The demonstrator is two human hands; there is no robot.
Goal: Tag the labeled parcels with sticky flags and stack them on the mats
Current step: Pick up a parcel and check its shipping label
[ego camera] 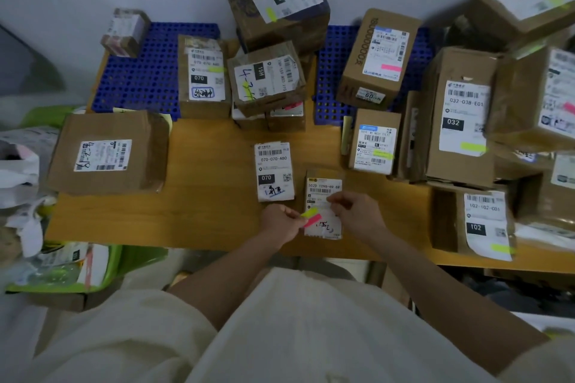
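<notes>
Your left hand [281,222] pinches two sticky flags [311,217], one yellow, one pink, pointing up-right across the small parcel [323,193]; your right hand [354,211] pinches its label on the bench [211,196].

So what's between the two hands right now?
In the head view, yellow and pink sticky flags pinched by the left hand, lying over the small parcel's label; the right hand is on that label.

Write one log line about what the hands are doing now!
left hand: holds sticky flags | right hand: pinching at small parcel label | parcel: unflagged, on table
</notes>
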